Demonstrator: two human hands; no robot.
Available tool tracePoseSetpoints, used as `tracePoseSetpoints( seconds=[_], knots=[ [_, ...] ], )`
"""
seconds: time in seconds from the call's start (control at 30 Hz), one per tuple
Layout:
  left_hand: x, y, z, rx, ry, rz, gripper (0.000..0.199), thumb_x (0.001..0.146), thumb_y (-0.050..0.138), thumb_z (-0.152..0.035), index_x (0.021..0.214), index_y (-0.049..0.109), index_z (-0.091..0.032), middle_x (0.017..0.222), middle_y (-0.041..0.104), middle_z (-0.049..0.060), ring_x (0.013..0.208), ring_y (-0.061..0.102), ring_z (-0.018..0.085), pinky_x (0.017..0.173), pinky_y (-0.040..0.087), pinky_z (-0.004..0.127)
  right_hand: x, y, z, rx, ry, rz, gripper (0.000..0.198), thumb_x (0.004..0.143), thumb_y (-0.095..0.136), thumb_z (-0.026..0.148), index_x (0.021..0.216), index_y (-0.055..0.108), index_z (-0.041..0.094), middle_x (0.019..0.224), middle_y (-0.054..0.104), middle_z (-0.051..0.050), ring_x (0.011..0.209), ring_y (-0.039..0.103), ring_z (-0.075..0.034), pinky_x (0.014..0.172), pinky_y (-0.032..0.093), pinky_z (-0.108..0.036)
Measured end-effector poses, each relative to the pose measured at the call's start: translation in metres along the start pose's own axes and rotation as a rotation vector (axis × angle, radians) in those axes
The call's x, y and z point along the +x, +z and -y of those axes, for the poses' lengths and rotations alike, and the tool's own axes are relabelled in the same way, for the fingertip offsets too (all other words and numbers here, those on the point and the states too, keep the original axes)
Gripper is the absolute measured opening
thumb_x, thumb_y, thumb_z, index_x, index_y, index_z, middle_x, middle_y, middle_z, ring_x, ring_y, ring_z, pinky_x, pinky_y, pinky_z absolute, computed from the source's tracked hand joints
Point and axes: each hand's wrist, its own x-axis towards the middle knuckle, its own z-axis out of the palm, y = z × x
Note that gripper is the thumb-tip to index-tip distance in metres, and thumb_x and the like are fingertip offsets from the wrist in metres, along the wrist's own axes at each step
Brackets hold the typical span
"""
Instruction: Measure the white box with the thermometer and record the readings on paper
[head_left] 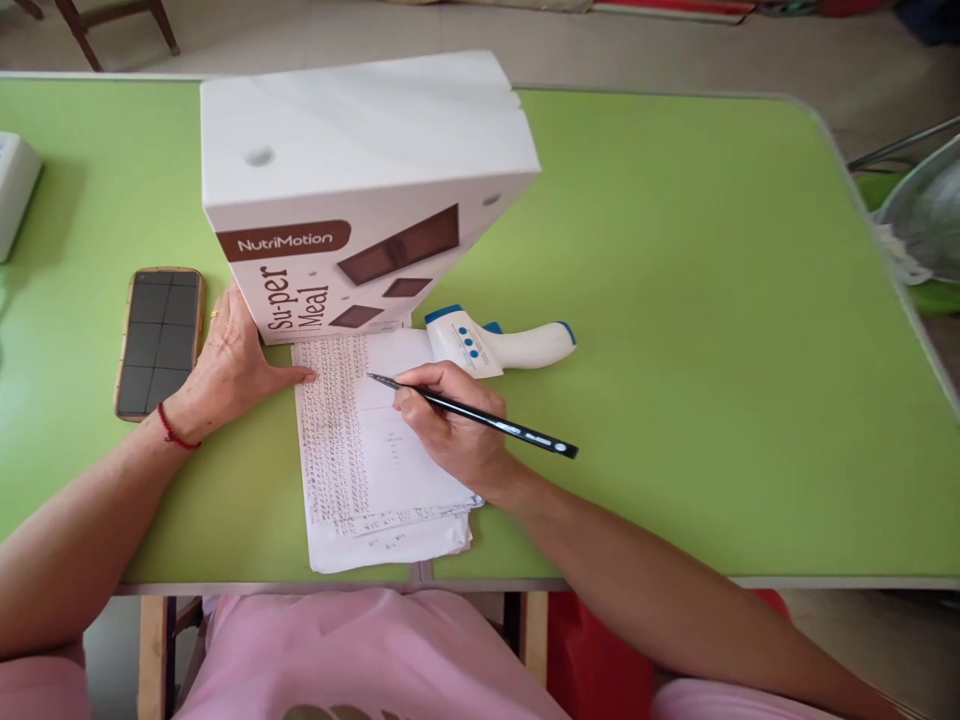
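Note:
Between the thumb and fingers of my right hand [454, 420] is a black pen [510, 428], its tip on or just above the top sheet. The sheets of paper [420, 470] lie stacked, with dense rows of small handwriting down the left side and a mostly blank right part. My left hand [232, 355] lies with fingers stretched beside the lower left edge of a white box [360, 130], its thumb on the paper's upper left edge. Lettering on the box reads "NutriMotion Su-per Meal". A white and blue handheld thermometer [495, 345] touches the paper's upper right.
A smartphone [159, 340] in a tan case lies left of my left hand. Part of a white object [15, 190] shows at the far left of the green table [712, 330]. A red stool [600, 660] and wooden legs are below the front edge.

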Motion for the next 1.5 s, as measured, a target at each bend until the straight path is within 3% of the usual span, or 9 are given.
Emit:
tracePoseSetpoints(
  seconds=[0.77, 0.97, 1.13, 1.23, 1.37, 1.5],
  knots=[
    [0.0, 0.002, 0.002, -0.025, -0.003, -0.013, 0.108, 0.06, 0.095, -0.041, 0.147, 0.035, -0.02, 0.145, 0.048, 0.019, 0.141, 0.043, 0.044, 0.12, 0.033, 0.064, 0.002, 0.002, 0.001, -0.022, 0.037, 0.047, 0.006, 0.089, 0.056, 0.022, 0.084, 0.059, 0.022, 0.059, 0.061, 0.005, 0.05, 0.057, -0.012, 0.05, 0.049, -0.024],
    [0.0, 0.0, 0.0, -0.017, -0.003, 0.003, 0.106, 0.063, 0.093, -0.041, 0.148, 0.034, -0.017, 0.145, 0.047, 0.021, 0.142, 0.042, 0.045, 0.121, 0.032, 0.064, 0.0, -0.001, 0.005, -0.072, -0.051, 0.0, 0.007, 0.091, 0.056, 0.018, 0.086, 0.059, 0.023, 0.062, 0.064, 0.005, 0.05, 0.059, -0.011, 0.051, 0.05, -0.023],
    [0.0, -0.002, -0.003, -0.073, -0.012, -0.026, 0.099, 0.066, 0.091, -0.039, 0.147, 0.036, -0.022, 0.15, 0.044, 0.018, 0.145, 0.04, 0.043, 0.121, 0.036, 0.06, 0.0, -0.013, 0.011, -0.268, -0.375, 0.001, 0.019, 0.092, 0.057, 0.011, 0.105, 0.062, 0.024, 0.079, 0.07, 0.0, 0.064, 0.066, -0.014, 0.058, 0.054, -0.025],
    [0.002, -0.003, -0.003, -0.114, -0.013, -0.096, 0.089, 0.077, 0.082, -0.053, 0.148, 0.035, -0.027, 0.149, 0.047, 0.014, 0.146, 0.04, 0.038, 0.12, 0.039, 0.056, -0.002, -0.02, 0.012, -0.52, -0.543, 0.07, 0.03, 0.092, 0.052, 0.003, 0.113, 0.064, 0.02, 0.085, 0.069, -0.005, 0.072, 0.066, -0.016, 0.061, 0.055, -0.027],
    [0.005, -0.004, -0.003, -0.232, -0.047, -0.149, 0.079, 0.082, 0.07, -0.07, 0.143, 0.043, -0.028, 0.143, 0.053, 0.012, 0.137, 0.051, 0.034, 0.111, 0.05, 0.052, -0.008, -0.022, 0.013, -0.791, -0.554, 0.172, 0.036, 0.092, 0.043, -0.005, 0.116, 0.067, 0.008, 0.088, 0.066, -0.012, 0.077, 0.063, -0.02, 0.06, 0.054, -0.029],
    [0.009, 0.003, 0.008, -0.411, 0.014, -0.172, 0.065, 0.083, 0.072, -0.066, 0.132, 0.056, -0.025, 0.132, 0.06, 0.012, 0.116, 0.063, 0.031, 0.093, 0.06, 0.047, -0.012, -0.022, 0.017, -0.944, -0.512, 0.276, 0.042, 0.09, 0.038, -0.009, 0.119, 0.065, 0.002, 0.088, 0.064, -0.014, 0.074, 0.058, -0.02, 0.057, 0.053, -0.029]
  ],
)
